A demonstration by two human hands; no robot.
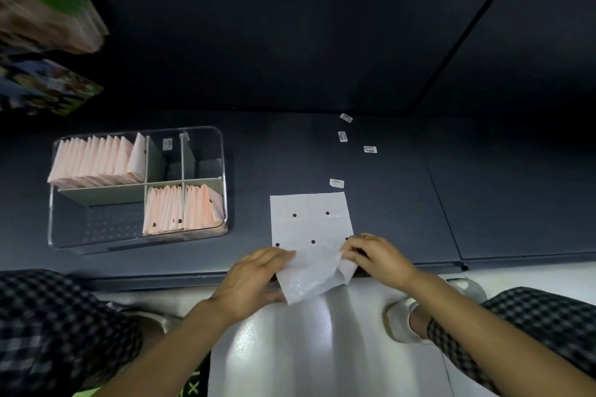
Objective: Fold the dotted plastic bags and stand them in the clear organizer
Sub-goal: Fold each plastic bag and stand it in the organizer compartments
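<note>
**Dotted bag on dark shelf, both hands at its near end**

Surface: a dark grey, matt shelf [371, 229] with a dark back panel behind and a glossy pale floor [322, 348] below its front edge.

Dotted plastic bag [311, 226]: white, thin, rectangular, with black dots, lying flat near the shelf's front edge, its near end hanging over the edge and creased.

Left hand [251, 280]: grip pinching the bag's near left side.

Right hand [377, 256]: grip curled round the bag's crumpled near right corner.

Clear organizer [222, 171]: rigid transparent tray with rounded corners and grey dividers, toward the shelf's left end; folded pink-white bags [96, 161] stand upright in three compartments.

Small white labels [342, 136]: scattered toward the shelf's back edge.
</note>
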